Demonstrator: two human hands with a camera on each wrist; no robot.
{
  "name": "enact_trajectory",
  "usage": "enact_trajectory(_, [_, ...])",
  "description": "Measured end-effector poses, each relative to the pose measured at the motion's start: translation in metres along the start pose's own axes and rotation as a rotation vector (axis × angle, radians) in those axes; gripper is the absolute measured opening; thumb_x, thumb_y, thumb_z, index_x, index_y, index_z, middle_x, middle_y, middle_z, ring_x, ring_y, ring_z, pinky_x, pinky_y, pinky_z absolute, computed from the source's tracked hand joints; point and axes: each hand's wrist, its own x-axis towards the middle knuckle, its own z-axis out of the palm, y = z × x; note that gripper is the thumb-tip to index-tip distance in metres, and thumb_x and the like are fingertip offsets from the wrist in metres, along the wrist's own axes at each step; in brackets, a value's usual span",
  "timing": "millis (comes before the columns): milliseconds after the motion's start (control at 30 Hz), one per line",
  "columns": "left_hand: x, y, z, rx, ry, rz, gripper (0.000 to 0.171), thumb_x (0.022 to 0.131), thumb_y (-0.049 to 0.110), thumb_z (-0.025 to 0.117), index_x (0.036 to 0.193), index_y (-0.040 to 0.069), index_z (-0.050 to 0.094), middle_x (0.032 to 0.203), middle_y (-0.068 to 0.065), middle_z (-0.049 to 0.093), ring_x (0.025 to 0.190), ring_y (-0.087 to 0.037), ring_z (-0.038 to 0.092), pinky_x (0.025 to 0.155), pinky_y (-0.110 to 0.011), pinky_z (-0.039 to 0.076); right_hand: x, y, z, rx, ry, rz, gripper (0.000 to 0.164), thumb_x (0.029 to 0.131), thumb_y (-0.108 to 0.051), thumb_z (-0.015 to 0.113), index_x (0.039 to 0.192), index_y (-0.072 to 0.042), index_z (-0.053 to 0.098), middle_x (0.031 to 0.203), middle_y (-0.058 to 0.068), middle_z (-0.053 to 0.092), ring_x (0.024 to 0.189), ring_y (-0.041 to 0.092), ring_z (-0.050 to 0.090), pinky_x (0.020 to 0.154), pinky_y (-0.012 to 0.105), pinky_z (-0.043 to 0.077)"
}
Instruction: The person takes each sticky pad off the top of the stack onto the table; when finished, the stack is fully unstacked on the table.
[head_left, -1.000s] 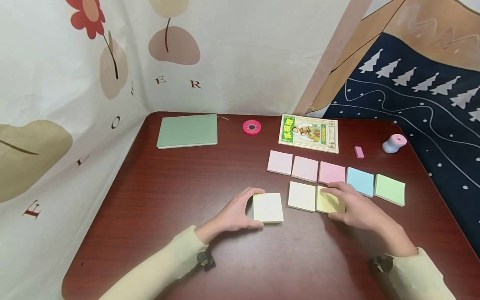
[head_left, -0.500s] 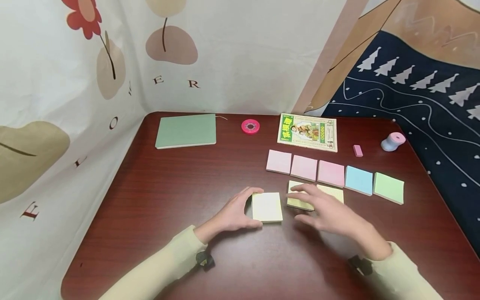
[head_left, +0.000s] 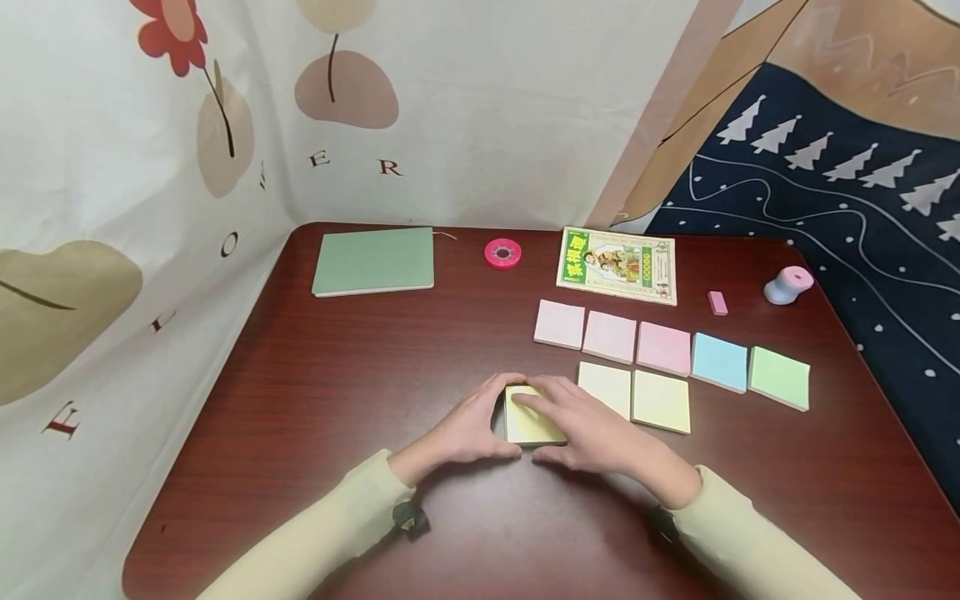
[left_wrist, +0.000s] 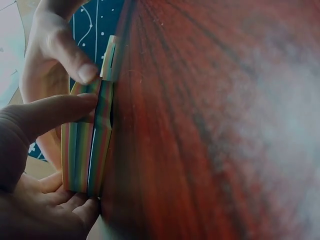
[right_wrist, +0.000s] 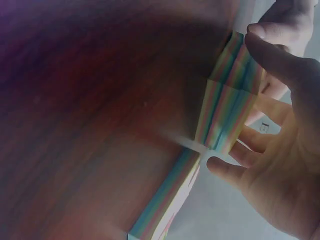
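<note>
In the head view, a small stack of sticky note pads [head_left: 534, 423] lies on the brown table between both hands, its top pale yellow. My left hand [head_left: 472, 425] grips its left side, thumb along the near edge and fingers at the far edge. From the right, my right hand [head_left: 592, 425] reaches over the same stack, thumb at the near edge and fingers across the top and far side. The left wrist view shows the striped edges of the stacked pads [left_wrist: 82, 155], with a dark seam between layers. Striped edges [right_wrist: 225, 115] also face the right wrist camera.
Two pale yellow pads, one cream pad [head_left: 604, 385] and one yellow pad [head_left: 662, 402], lie right of the stack. Behind them runs a row of pink, blue [head_left: 720, 362] and green pads. Farther back are a green notebook [head_left: 375, 262], pink tape roll [head_left: 502, 253], illustrated booklet [head_left: 617, 265] and eraser [head_left: 717, 303].
My right hand has moved left from the rightmost yellow pad, across the cream pad, to the stack. The yellow pad stays uncovered on the table. My left hand has kept its hold.
</note>
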Motion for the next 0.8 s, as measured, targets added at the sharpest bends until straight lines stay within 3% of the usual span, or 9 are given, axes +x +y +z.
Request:
enact_trajectory(267, [0.001,0.0,0.001,0.013,0.0,0.005,0.096,0.063,0.015,0.09,0.144,0.012,0.039,0.137,-0.003,0.05,0.122,-0.019,0.049,0.102,-0.041,0.04,0.006,0.002,0.001,-0.006,0.007,0.027,0.073,0.075,-0.033,0.085,0.138,-0.012,0.055,0.134,0.009,0.051,0.116,0.022,0.05,0.091,0.039,0.047])
enact_trajectory(467, [0.001,0.0,0.002,0.019,0.0,0.007,0.095,0.064,0.015,0.09,0.144,0.012,0.039,0.136,-0.002,0.05,0.12,-0.018,0.05,0.101,-0.041,0.04,-0.002,0.004,-0.008,0.006,0.014,0.078,0.072,0.073,-0.032,0.086,0.136,-0.013,0.057,0.129,0.007,0.053,0.108,0.019,0.053,0.087,0.039,0.049])
enact_trajectory(633, [0.001,0.001,0.001,0.008,0.005,0.015,0.094,0.063,0.013,0.09,0.143,0.012,0.041,0.134,-0.002,0.051,0.117,-0.017,0.051,0.102,-0.04,0.04,-0.023,0.015,-0.028,0.042,0.054,0.169,0.073,0.071,-0.03,0.087,0.137,-0.015,0.057,0.132,0.007,0.053,0.113,0.021,0.053,0.089,0.043,0.049])
enact_trajectory(800, [0.001,0.001,0.001,0.012,0.012,0.024,0.091,0.063,0.012,0.089,0.141,0.011,0.042,0.132,-0.001,0.053,0.116,-0.017,0.051,0.1,-0.039,0.041,-0.062,0.036,-0.049,0.027,0.101,0.29,0.073,0.073,-0.028,0.087,0.138,-0.017,0.056,0.135,0.009,0.051,0.116,0.026,0.05,0.088,0.049,0.048])
